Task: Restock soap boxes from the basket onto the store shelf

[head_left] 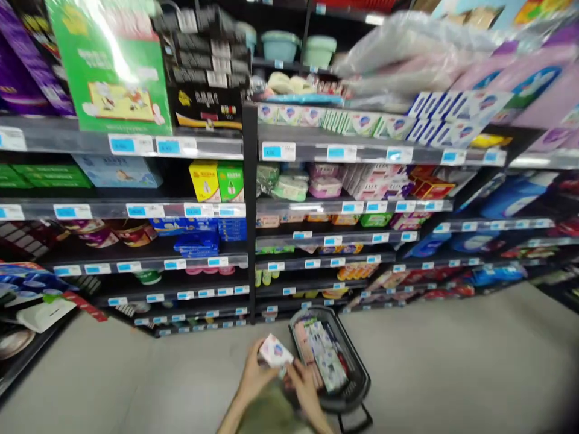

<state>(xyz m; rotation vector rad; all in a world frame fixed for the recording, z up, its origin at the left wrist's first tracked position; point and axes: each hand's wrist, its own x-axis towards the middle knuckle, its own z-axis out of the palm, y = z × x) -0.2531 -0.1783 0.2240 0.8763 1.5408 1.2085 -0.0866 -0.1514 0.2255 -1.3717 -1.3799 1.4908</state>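
A small white soap box (275,351) with a blue and pink emblem is held up in front of me, over the floor beside the basket. My left hand (256,375) grips it from the left, thumb below and fingers behind. At its lower right corner, the fingers of my right hand (306,384) are closed on it; something partly hidden shows beneath, too blurred to name. Just right of my hands, a dark shopping basket (360,386) stands on the floor. Inside lie pink boxes (306,346) and rows of white-and-green soap boxes (326,355).
Shelves stretch across the front, with soap boxes (362,123) on the upper right tier and a large green package (113,66) at upper left. Pale basins (280,47) stand higher up. A low display (38,325) juts in at left. Grey floor (190,380) surrounds the basket.
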